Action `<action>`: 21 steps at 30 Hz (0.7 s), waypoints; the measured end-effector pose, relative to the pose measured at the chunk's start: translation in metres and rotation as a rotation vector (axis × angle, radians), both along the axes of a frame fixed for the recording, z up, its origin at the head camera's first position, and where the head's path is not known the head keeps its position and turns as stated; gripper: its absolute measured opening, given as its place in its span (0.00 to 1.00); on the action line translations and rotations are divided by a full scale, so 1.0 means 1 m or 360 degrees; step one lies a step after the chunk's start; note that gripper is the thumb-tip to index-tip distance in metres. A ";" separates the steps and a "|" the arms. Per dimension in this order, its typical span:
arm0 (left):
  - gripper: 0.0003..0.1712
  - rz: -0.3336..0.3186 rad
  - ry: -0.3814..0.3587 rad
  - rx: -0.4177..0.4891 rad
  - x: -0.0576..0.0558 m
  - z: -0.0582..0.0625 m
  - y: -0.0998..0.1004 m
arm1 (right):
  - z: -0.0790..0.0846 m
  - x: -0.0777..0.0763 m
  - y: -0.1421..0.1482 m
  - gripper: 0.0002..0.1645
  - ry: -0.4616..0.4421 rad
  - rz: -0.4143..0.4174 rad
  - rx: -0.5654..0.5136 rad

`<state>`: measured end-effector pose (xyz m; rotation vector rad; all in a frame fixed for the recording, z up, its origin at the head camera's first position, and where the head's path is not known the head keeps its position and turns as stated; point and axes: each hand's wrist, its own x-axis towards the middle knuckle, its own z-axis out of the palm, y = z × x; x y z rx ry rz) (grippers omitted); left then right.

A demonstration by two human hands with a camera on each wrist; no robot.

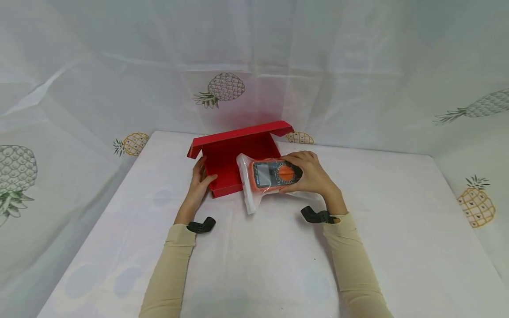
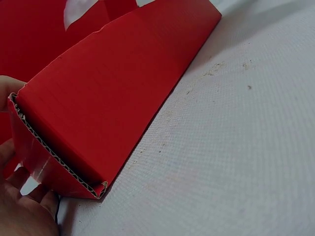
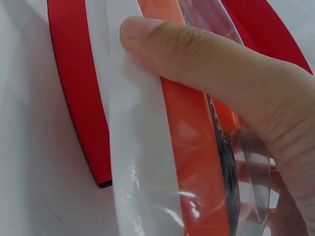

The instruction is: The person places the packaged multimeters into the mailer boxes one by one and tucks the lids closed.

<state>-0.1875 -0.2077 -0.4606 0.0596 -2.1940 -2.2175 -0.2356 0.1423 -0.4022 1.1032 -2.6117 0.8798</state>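
A red cardboard box (image 1: pixel 226 191) lies on the table with its lid (image 1: pixel 238 135) raised at the back. At its left end my left hand (image 1: pixel 197 180) grips the side wall, thumb over the inner edge and fingers outside; the left wrist view shows that corrugated wall (image 2: pixel 54 157) close up. My right hand (image 1: pixel 308 172) holds an orange and black multimeter (image 1: pixel 264 174) by its dial end, inside a clear plastic bag (image 1: pixel 247 194). The meter overlaps the right part of the box in the head view. In the right wrist view the thumb (image 3: pixel 162 42) presses along the meter's bagged side.
A white cloth with pineapple prints (image 1: pixel 226 87) hangs behind and beside the table. The white tabletop (image 1: pixel 254 265) stretches in front of the box and to both sides. Dark wrist cameras (image 1: pixel 201 225) sit on both wrists.
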 end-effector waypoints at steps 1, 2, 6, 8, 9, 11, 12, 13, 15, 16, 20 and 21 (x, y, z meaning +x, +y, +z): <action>0.44 -0.0001 -0.0004 0.0003 0.000 0.000 0.000 | 0.000 0.000 0.000 0.53 0.0001 -0.0001 0.0001; 0.44 -0.0001 -0.0006 0.0006 -0.001 0.000 0.000 | -0.001 -0.001 -0.001 0.53 0.0003 -0.0002 -0.0001; 0.45 -0.0002 -0.0008 -0.0005 -0.001 -0.001 -0.001 | -0.001 -0.001 -0.002 0.53 0.0001 -0.0008 -0.0012; 0.45 0.0000 0.0006 -0.0013 -0.003 -0.005 -0.002 | -0.001 -0.002 -0.003 0.54 -0.0001 -0.0016 -0.0012; 0.45 0.0003 0.0006 -0.0014 -0.003 -0.005 -0.002 | -0.001 -0.002 -0.004 0.54 -0.0001 -0.0019 -0.0012; 0.45 0.0006 0.0008 -0.0014 -0.003 -0.005 -0.002 | -0.001 -0.003 -0.005 0.54 0.0001 -0.0024 -0.0015; 0.45 0.0006 0.0007 -0.0016 -0.003 -0.005 -0.002 | -0.002 -0.004 -0.006 0.55 0.0003 -0.0025 -0.0012; 0.45 0.0008 0.0003 -0.0016 -0.003 -0.005 -0.002 | -0.002 -0.004 -0.006 0.55 0.0003 -0.0025 -0.0015; 0.45 0.0009 -0.0008 -0.0020 -0.003 -0.003 -0.002 | -0.001 -0.005 -0.008 0.55 0.0004 -0.0018 -0.0028; 0.45 0.0005 -0.0011 -0.0012 -0.002 -0.002 -0.002 | -0.001 -0.005 -0.009 0.55 0.0005 -0.0014 -0.0033; 0.45 -0.0015 -0.0027 0.0027 0.002 0.010 0.000 | -0.001 -0.006 -0.011 0.54 0.0006 0.0001 -0.0043; 0.44 -0.0019 -0.0025 0.0033 0.003 0.013 0.001 | -0.001 -0.007 -0.012 0.54 0.0009 0.0003 -0.0041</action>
